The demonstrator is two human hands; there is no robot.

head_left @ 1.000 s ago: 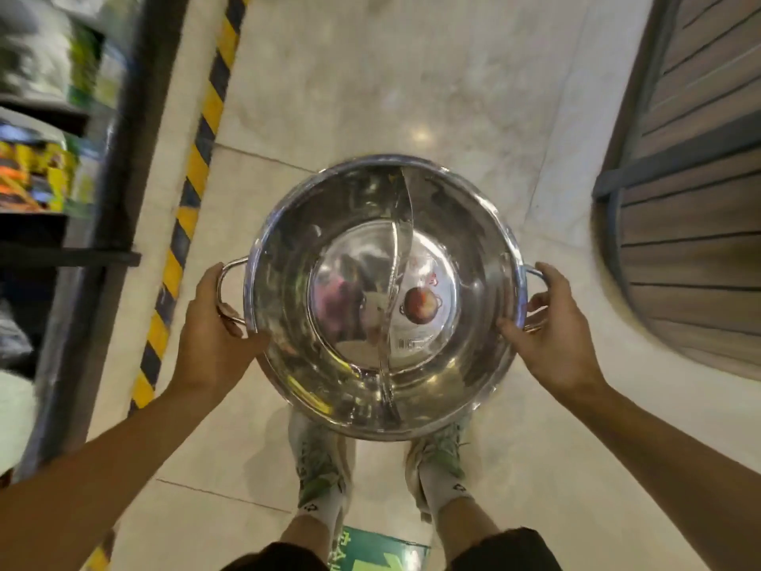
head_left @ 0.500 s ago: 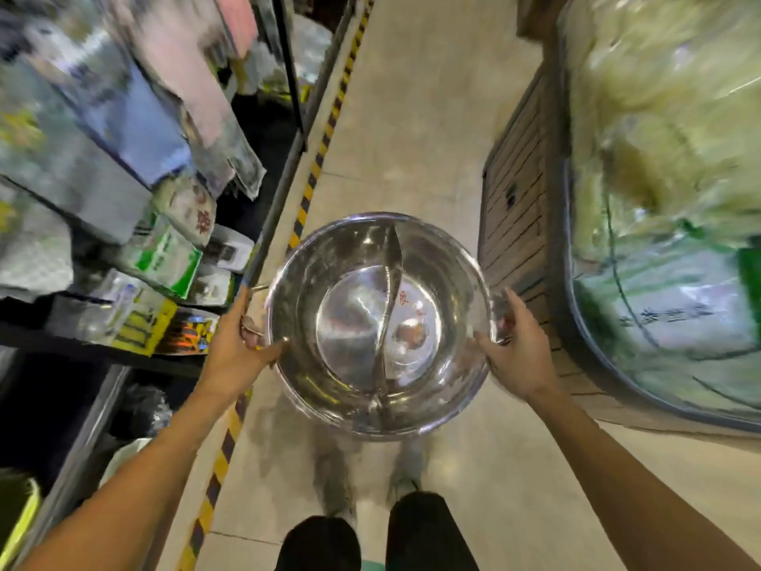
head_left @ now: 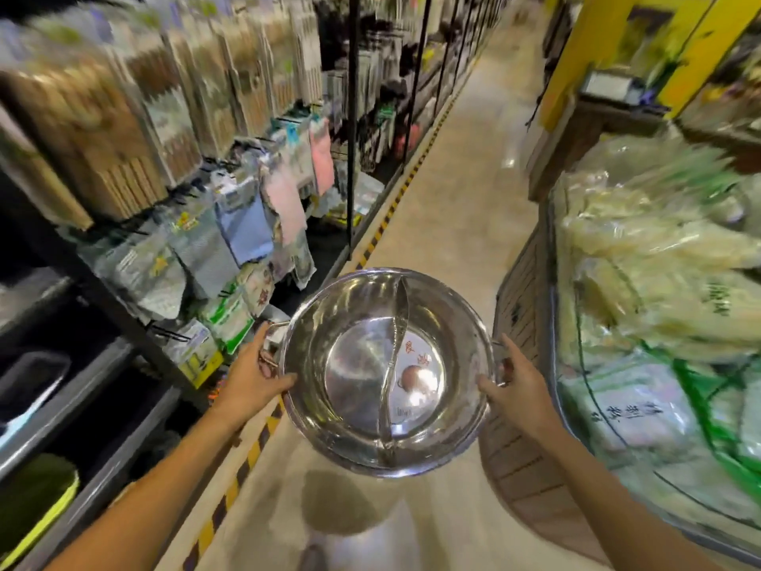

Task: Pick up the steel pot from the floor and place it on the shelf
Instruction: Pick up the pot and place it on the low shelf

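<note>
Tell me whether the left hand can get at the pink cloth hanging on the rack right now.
Probably not. The left hand is closed on the steel pot handle, sharing its weight with the right hand, and the pink cloth hangs farther up the rack, beyond it.

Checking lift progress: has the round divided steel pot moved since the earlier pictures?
Yes. The round divided steel pot has risen from shoe level above the floor to level with the left shelving's hanging packets.
</note>
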